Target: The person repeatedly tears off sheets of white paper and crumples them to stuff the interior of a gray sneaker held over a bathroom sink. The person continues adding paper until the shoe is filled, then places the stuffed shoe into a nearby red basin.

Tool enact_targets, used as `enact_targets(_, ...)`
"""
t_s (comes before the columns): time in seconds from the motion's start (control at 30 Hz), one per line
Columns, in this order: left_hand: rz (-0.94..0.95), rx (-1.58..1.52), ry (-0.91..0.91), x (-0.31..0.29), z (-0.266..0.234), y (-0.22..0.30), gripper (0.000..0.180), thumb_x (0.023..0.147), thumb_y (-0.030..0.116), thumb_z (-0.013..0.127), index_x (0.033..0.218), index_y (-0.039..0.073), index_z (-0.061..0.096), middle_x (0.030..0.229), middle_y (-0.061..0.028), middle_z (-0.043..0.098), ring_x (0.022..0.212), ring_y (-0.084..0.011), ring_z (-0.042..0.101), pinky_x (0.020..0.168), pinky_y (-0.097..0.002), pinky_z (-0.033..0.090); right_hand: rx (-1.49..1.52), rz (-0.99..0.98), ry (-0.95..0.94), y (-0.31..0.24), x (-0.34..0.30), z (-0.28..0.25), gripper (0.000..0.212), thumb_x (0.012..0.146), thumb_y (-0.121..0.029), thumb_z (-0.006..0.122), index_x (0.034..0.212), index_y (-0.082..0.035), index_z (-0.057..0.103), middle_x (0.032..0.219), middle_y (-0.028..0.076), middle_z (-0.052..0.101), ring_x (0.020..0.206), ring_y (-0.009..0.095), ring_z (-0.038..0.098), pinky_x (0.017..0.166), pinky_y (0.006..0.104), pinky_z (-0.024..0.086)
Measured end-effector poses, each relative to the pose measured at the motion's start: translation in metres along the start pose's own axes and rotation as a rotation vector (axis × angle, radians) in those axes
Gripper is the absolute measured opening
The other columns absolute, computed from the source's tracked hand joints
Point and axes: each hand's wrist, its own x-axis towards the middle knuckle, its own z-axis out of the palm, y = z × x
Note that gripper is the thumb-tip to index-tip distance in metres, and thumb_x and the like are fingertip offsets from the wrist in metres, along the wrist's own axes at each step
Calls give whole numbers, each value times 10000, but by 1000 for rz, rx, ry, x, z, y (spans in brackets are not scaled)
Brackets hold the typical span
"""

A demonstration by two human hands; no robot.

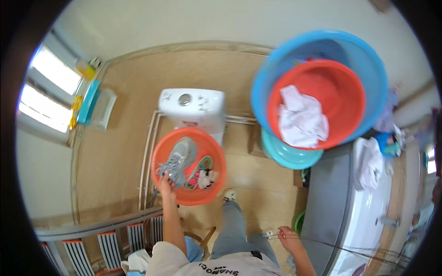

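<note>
My left hand [166, 185] reaches down into an orange basin [212, 152] on the floor and grips the heel end of a grey sneaker [178, 159] lying in it. A second shoe, turned so its green insole [199, 171] faces up, lies beside it with a small white and dark item next to it. My right hand [286, 236] hangs low at the right, fingers pinched on a thin dark cord [340, 248] that runs off to the right.
A small white appliance [193, 108] stands behind the orange basin. At the right, a red basin [343, 99] holding white cloth sits inside a blue tub [363, 50], above a teal basin [290, 158]. A washing machine [359, 216] stands at the right, striped railing at lower left.
</note>
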Motion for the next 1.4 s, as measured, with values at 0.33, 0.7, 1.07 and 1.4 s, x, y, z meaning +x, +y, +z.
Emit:
enact_targets(0.33,-46,321,-626,-326,116,-3,137,862,172,594,972,92,584,815,48,572,700,-47,497,554,-198,368,222,48,419,110,-160,-30,211,857,-154,578,1016,-16,591,896,169,618,736,297,598,682,359,486)
enact_targets(0.7,-1220,525,-1377,-650,195,-180,200,924,196,495,1085,90,547,1097,-50,609,1016,-191,563,920,-409,464,1256,83,1317,196,-329,-66,467,966,-258,469,1366,-55,339,1185,96,503,997,156,508,844,306,438)
enact_targets(1.07,-1751,881,-1446,-818,141,-294,57,923,131,491,933,111,543,1036,12,545,1115,-143,466,1059,-449,314,1186,830,1471,353,-423,-19,431,924,-329,527,1208,-5,506,841,77,585,701,127,531,624,279,468)
enact_targets(1.4,-1375,1472,-1938,-844,158,-271,335,940,166,490,1249,38,475,1303,-41,474,1123,-107,476,997,-314,363,491,990,1926,473,-468,-79,473,749,-187,715,1146,1,541,973,152,588,919,272,559,804,368,452)
